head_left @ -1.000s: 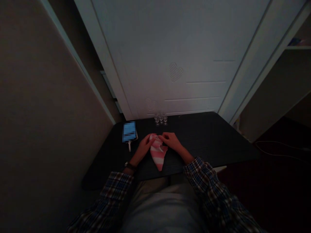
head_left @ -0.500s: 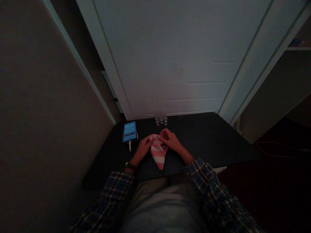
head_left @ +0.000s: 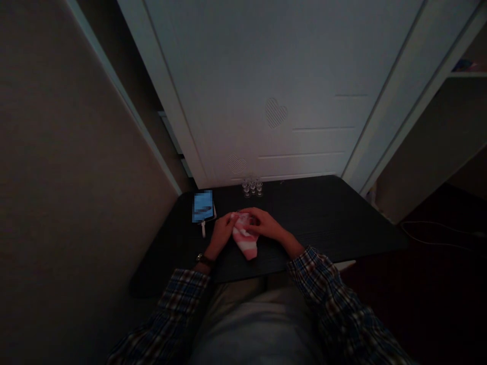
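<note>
A pink-and-white striped cloth (head_left: 245, 240) is held up between both hands over the dark table, its lower end hanging to a blunt tip. My left hand (head_left: 222, 228) pinches the cloth's upper left edge. From the right, my right hand (head_left: 265, 223) grips the bunched top, with its fingers curled across it. Whether something small sits inside the folds is too dark to make out. Just beyond the hands, several small clear stemmed glasses (head_left: 252, 188) stand grouped on the table.
A phone-like device with a lit, blurred screen (head_left: 203, 206) is at the left of the black table (head_left: 323, 218), a white cable plug (head_left: 203, 229) at its lower end. A white door panel (head_left: 228, 91) with embossed hearts rises behind the table. A wall (head_left: 76, 177) stands close on the left.
My right hand has shifted slightly down and left, its fingers now reaching over the cloth's top. The cloth is more bunched, and its hanging tip has risen a little.
</note>
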`<state>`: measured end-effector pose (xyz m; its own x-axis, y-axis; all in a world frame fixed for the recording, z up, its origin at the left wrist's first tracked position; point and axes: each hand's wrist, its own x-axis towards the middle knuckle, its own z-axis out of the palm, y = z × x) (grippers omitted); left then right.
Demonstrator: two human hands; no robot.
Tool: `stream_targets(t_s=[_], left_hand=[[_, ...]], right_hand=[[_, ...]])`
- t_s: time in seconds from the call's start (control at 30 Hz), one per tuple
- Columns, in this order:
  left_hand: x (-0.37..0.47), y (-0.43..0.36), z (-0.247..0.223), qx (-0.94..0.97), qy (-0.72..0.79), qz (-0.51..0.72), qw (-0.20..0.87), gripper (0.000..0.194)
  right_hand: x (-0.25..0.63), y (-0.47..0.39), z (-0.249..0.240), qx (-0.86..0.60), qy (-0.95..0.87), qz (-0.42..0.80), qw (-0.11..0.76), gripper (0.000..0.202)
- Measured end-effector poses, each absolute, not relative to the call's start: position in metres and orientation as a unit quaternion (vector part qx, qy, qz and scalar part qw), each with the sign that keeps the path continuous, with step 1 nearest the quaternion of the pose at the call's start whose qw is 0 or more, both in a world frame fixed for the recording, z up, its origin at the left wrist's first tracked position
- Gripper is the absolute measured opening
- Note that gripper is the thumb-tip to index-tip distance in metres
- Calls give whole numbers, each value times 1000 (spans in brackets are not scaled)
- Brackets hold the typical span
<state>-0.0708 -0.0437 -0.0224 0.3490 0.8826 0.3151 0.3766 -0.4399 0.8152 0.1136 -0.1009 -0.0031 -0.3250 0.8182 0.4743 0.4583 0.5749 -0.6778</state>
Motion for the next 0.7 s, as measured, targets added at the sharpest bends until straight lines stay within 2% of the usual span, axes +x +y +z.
stream_targets(t_s=[0.23,0.43,0.7], left_hand=[[-70,-46,-19,761,417,376,326,35],[-67,-49,-17,756,389,370,375,33],[-64,-52,-17,741,335,364,455,38]], right_hand=[[113,-102,-7,-422,-793,207,386,41],[113,-102,-4,-467,-741,210,434,23],[114,-98,-6,-463,-705,249,476,24]])
